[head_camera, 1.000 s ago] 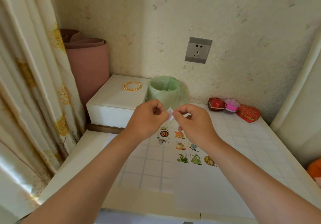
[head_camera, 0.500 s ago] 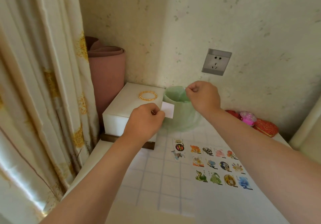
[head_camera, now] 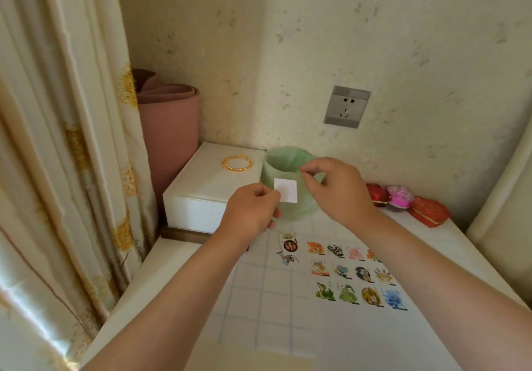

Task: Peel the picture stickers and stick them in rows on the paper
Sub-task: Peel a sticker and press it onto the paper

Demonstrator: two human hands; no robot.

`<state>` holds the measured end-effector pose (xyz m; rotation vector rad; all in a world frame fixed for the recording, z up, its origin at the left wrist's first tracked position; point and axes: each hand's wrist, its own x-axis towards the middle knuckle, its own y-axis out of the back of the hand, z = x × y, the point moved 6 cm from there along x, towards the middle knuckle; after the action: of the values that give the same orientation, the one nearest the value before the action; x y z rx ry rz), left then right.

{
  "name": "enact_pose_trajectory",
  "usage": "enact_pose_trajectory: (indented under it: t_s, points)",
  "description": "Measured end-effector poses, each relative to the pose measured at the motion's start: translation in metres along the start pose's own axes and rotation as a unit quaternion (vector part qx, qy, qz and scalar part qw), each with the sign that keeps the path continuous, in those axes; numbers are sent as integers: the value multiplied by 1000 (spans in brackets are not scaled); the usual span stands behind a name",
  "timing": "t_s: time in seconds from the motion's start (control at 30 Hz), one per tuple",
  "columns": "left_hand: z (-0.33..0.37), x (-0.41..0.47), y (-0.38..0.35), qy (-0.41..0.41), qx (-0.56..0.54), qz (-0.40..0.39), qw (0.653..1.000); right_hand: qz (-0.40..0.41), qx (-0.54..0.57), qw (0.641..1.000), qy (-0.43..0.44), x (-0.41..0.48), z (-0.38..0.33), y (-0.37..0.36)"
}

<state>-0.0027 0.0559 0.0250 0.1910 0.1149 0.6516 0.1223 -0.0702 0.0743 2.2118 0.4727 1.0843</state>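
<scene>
Picture stickers (head_camera: 357,272) sit in three rows on the white gridded paper (head_camera: 259,313). The hands have just parted. The left hand (head_camera: 250,212) pinches a small white square (head_camera: 285,190). The right hand (head_camera: 336,192), fingertips pinched on I cannot tell what, now hovers over the green-lined bin (head_camera: 296,213), probably discarding backing.

Picture stickers (head_camera: 363,273) lie in three rows on gridded paper (head_camera: 259,298) (a white square (head_camera: 285,190) held above).

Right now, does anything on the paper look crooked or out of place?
Yes. Left of the three neat sticker rows, a sticker cluster sits bunched in a column, tilted and crowded together, out of line with the rows. Whether it is stuck down or loose, I cannot tell.
</scene>
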Motion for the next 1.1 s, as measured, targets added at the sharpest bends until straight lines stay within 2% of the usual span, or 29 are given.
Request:
enact_pose_trajectory:
  t_s: [0.1,0.23,0.37,0.5,0.57,0.67,0.73,0.8,0.87,0.9,0.97,1.0,1.1]
  points:
    - [-1,-10,-11,28,-26,-15,999,-4,14,998,55,-33,-15,17]
    - [-2,-24,-28,65,-36,-48,996,-32,-96,983,155,-69,-30,22]
    - [-7,-35,-45,105,-38,-72,991,4,-151,967,204,-85,-30,23]
    - [-13,-46,-54,149,-42,-65,986,14,-187,949,253,-94,-31,27]
    - [-17,-54,-59,181,-86,-88,976,8,-202,942,269,-100,-32,29]
    - [-17,-68,-70,234,-207,-161,936,20,-197,945,259,-107,-34,35]
    - [-15,-75,-71,250,-251,-200,914,40,-165,959,227,-112,-32,45]
    - [-14,-82,-70,257,-276,-223,899,51,-120,979,157,-117,-26,53]
    - [-16,-82,-65,234,-247,-195,920,31,-28,999,7,-122,-14,57]
    - [-18,-80,-61,208,-210,-162,941,11,58,994,-87,-125,-7,58]
    - [-19,-79,-56,153,-133,-105,973,-23,226,942,-248,-136,4,55]
    - [-18,-80,-56,129,-101,-101,981,-42,277,911,-302,-142,7,53]
    - [-16,-89,-62,81,-40,-123,988,-81,351,852,-380,-155,12,51]
